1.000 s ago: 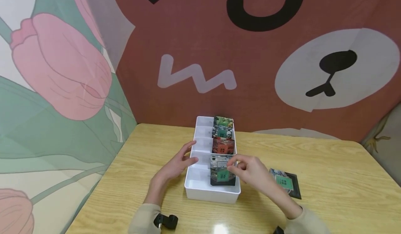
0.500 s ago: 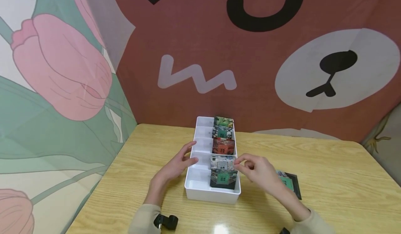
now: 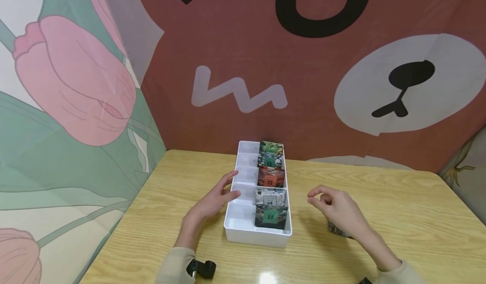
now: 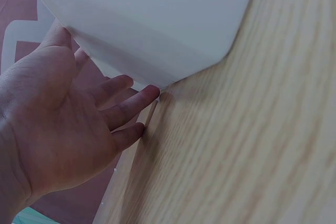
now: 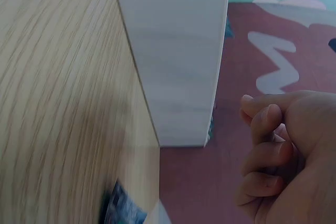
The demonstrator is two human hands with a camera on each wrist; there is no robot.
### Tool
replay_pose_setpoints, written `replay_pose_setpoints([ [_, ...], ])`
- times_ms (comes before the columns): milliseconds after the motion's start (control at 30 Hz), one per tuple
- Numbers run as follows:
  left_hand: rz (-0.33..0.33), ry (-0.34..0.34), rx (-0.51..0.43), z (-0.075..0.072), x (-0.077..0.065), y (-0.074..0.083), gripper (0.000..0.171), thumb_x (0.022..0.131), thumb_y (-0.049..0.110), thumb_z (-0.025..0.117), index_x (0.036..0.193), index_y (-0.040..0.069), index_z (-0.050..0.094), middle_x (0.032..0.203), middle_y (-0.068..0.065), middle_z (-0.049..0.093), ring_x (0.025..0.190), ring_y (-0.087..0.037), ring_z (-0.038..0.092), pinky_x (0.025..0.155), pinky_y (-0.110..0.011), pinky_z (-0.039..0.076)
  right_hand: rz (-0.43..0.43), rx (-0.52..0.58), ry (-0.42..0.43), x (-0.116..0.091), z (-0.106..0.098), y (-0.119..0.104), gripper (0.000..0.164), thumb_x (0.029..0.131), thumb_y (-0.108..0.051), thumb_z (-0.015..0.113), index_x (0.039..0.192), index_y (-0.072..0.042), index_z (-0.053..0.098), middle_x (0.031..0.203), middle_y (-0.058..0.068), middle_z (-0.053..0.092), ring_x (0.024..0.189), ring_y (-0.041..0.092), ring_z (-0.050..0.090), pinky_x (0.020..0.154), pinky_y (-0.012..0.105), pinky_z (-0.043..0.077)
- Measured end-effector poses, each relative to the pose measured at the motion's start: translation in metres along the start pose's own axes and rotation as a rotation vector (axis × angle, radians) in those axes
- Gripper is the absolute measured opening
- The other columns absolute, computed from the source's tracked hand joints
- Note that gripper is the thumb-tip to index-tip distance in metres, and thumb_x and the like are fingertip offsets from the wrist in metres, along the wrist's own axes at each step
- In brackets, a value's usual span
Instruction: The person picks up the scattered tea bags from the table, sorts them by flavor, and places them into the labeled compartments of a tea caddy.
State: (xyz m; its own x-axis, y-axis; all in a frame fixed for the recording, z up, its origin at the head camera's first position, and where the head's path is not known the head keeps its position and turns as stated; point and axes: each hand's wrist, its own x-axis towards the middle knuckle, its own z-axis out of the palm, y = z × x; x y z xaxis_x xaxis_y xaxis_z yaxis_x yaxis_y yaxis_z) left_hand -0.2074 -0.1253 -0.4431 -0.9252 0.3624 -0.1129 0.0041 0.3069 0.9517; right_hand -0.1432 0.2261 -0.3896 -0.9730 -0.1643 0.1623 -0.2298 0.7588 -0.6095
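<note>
A long white divided box (image 3: 258, 237) stands on the wooden table, with five compartments in a row. Upright in their right half are several flat printed packets; the nearest, black with a green label (image 3: 271, 216), leans in the front compartment, just before a white-grey packet (image 3: 270, 197). My left hand (image 3: 212, 201) rests against the box's left side, fingers loosely extended; the left wrist view shows its fingertips touching the outer wall (image 4: 157, 35). Right of the box, my right hand (image 3: 338, 210) hovers with fingers curled, thumb and index tips together, nothing between them. Beneath it lies another packet (image 3: 337, 230), mostly hidden.
Farther back in the box stand a red packet (image 3: 271, 177), a teal-labelled packet (image 3: 270, 160) and a green packet (image 3: 271, 147). A printed cloth (image 3: 243, 56) hangs behind the table (image 3: 398, 208), and another one (image 3: 87, 157) hangs at the left.
My right hand has let go of the black packet, which settled lower in the front compartment, and moved right, away from the box. The left hand has stayed in place.
</note>
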Motion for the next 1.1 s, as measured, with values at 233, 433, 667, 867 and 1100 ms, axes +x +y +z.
replay_pose_setpoints([
  [233,-0.009,0.011,0.004,0.0,0.0,-0.001,0.062,0.098,0.039,0.061,0.152,0.043,0.03,0.163,-0.011,0.025,0.141,-0.038,0.039,0.112,-0.058,0.036,0.012,-0.025,-0.015,-0.005,-0.009,0.02,0.02,0.097,-0.035,0.065,0.108,-0.019,0.069,0.051,-0.009,0.037,0.042,0.003,0.024,0.042,0.021,0.022],
  [433,-0.01,0.009,0.001,0.0,0.0,0.0,0.062,0.098,0.041,0.062,0.152,0.043,0.031,0.163,-0.011,0.024,0.142,-0.039,0.038,0.112,-0.059,0.036,0.028,-0.058,-0.036,-0.009,-0.014,0.032,0.028,0.097,-0.038,0.064,0.111,-0.015,0.069,0.053,-0.008,0.038,0.043,0.003,0.024,0.042,0.021,0.021],
  [667,-0.005,0.002,0.001,0.0,0.0,0.001,0.062,0.098,0.039,0.061,0.152,0.044,0.03,0.163,-0.011,0.024,0.141,-0.038,0.04,0.111,-0.057,0.037,0.105,-0.101,-0.085,-0.015,-0.021,0.046,0.036,0.096,-0.045,0.062,0.117,-0.016,0.067,0.056,-0.005,0.046,0.043,0.006,0.031,0.042,0.022,0.024],
  [867,-0.002,-0.003,0.001,0.0,0.0,0.001,0.062,0.099,0.038,0.06,0.153,0.042,0.029,0.163,-0.011,0.024,0.14,-0.038,0.04,0.111,-0.057,0.038,0.133,-0.103,-0.124,-0.02,-0.03,0.058,0.043,0.096,-0.044,0.062,0.125,-0.012,0.064,0.059,-0.003,0.05,0.044,0.008,0.038,0.042,0.024,0.027],
  [1100,-0.003,-0.008,-0.007,0.0,-0.001,0.001,0.063,0.099,0.038,0.06,0.153,0.042,0.029,0.163,-0.011,0.023,0.142,-0.039,0.039,0.112,-0.057,0.036,0.184,-0.112,-0.182,-0.022,-0.039,0.072,0.053,0.095,-0.046,0.063,0.132,-0.008,0.06,0.064,0.0,0.054,0.047,0.01,0.041,0.045,0.026,0.03],
])
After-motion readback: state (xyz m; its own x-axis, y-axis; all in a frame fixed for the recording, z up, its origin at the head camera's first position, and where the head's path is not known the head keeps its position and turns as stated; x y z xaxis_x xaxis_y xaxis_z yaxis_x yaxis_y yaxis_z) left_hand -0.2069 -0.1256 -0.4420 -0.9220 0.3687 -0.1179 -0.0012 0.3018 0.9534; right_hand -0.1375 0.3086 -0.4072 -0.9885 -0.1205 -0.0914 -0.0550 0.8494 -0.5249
